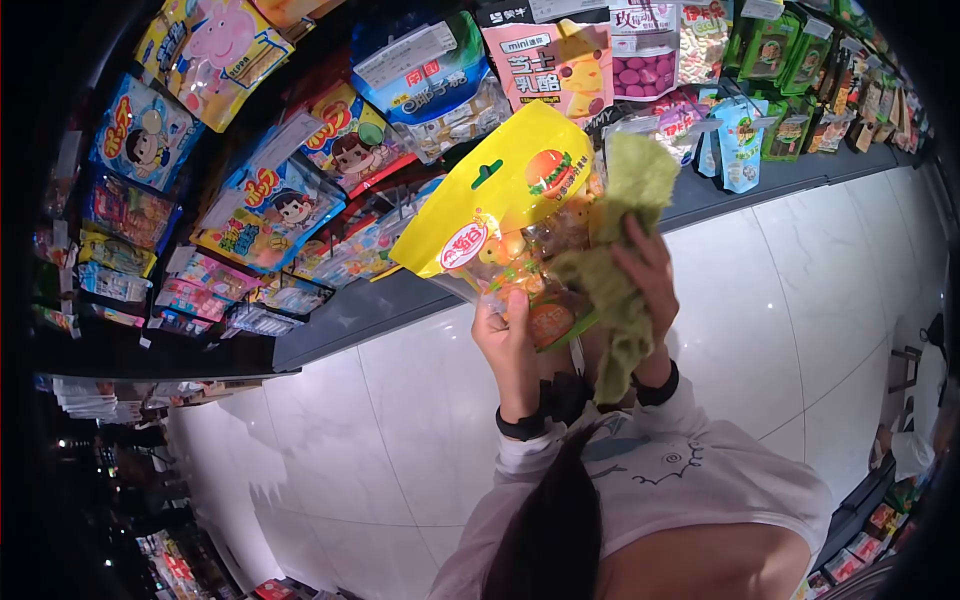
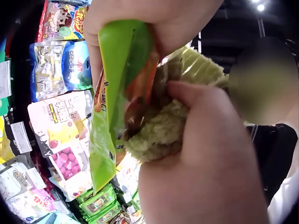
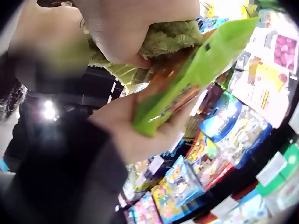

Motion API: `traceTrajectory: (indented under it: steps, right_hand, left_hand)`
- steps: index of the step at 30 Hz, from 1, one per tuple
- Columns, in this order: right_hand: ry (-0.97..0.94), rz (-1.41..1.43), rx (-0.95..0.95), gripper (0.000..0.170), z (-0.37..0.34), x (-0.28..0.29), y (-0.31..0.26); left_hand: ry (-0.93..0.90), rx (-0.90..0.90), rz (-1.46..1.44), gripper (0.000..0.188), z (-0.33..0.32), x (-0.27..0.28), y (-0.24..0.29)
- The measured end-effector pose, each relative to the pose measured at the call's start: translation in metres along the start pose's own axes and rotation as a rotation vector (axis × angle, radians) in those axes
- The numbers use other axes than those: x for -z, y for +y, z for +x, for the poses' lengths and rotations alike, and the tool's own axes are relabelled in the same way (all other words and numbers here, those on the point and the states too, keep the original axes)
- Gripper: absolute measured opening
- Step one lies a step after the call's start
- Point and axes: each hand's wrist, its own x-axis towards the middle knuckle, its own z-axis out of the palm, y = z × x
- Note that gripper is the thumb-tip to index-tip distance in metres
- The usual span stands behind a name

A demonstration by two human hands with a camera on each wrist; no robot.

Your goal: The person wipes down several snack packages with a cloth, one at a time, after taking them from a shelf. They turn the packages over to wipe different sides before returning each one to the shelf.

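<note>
A shop — packaged sweets point(image 1: 270, 215) hanging in rows, price tags point(image 1: 405, 55) among them, pale tiled floor point(image 1: 780, 270) alongside.

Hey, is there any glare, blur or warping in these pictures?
Head view: the shelf edge bows, corners go black, glints speckle the floor. Left wrist view: a lamp glares up top, a round patch at right is blurred. Right wrist view: a lamp flares at left.

Free room over floor point(image 1: 740, 290), hanging packets point(image 1: 740, 142) ahead
</note>
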Motion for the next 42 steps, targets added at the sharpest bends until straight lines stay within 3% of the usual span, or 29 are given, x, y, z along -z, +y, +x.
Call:
traceTrajectory:
  steps: [2,5,8,11,13,16,18,21,24,27,30,31,33,35,37,40,42]
  right_hand:
    - [0.138,0.091,-0.182,0.035,0.005,0.002,0.005]
    - [0.051,-0.075,0.014,0.031,-0.005,0.004,-0.004]
    - [-0.261,-0.080,0.091,0.033,-0.016,0.006,-0.039]
    - [-0.413,-0.081,0.304,0.034,-0.023,-0.001,-0.040]
    - [-0.398,-0.028,0.249,0.036,-0.010,-0.001,-0.034]
    - [-0.299,0.008,0.071,0.043,0.020,0.000,-0.014]
    - [-0.155,0.025,-0.090,0.048,0.033,-0.005,-0.005]
    - [-0.191,0.064,-0.090,0.049,0.042,-0.007,-0.019]
    - [-0.385,-0.038,0.031,0.043,0.032,-0.008,-0.047]
    - [-0.528,-0.030,0.158,0.041,0.019,-0.012,-0.048]
    - [-0.396,-0.008,0.046,0.043,0.015,-0.006,-0.026]
    - [-0.269,-0.010,-0.027,0.043,0.018,-0.006,-0.020]
    - [-0.113,0.160,-0.271,0.046,0.014,-0.007,-0.005]
    - [-0.104,0.213,-0.328,0.046,0.007,-0.010,0.003]
    - [-0.177,0.024,-0.101,0.043,0.003,-0.010,0.002]
    - [-0.245,-0.010,-0.001,0.040,-0.012,-0.013,-0.026]
    - [-0.374,-0.002,0.137,0.040,-0.028,-0.013,-0.029]
  left_hand:
    - [0.013,-0.014,-0.004,0.025,0.000,-0.001,0.002]
    - [0.014,0.036,-0.013,0.027,0.001,-0.003,-0.002]
    - [0.000,0.084,-0.156,0.031,-0.001,-0.011,-0.002]
    - [-0.082,0.095,-0.286,0.034,-0.001,0.000,-0.001]
    - [-0.021,0.022,-0.228,0.031,-0.001,0.001,0.005]
    - [-0.003,-0.013,0.212,0.026,0.001,0.017,0.004]
    - [-0.124,0.022,0.229,0.023,0.000,0.012,0.008]
    - [-0.290,0.031,0.372,0.025,-0.006,0.014,-0.005]
    - [-0.218,0.131,0.015,0.027,-0.012,0.005,-0.008]
    - [0.028,0.390,-0.554,0.027,-0.020,-0.004,0.002]
    - [-0.105,0.120,-0.078,0.027,-0.004,0.012,0.004]
    - [-0.055,0.094,-0.009,0.027,0.000,0.013,0.007]
    - [0.020,0.050,-0.026,0.025,0.004,0.015,0.008]
    - [0.044,0.018,-0.019,0.026,0.008,0.015,0.005]
    - [0.093,-0.038,0.080,0.026,0.009,0.008,0.005]
    - [0.121,-0.124,0.097,0.028,0.009,-0.002,0.003]
    - [0.126,-0.081,-0.038,0.028,0.012,-0.006,0.008]
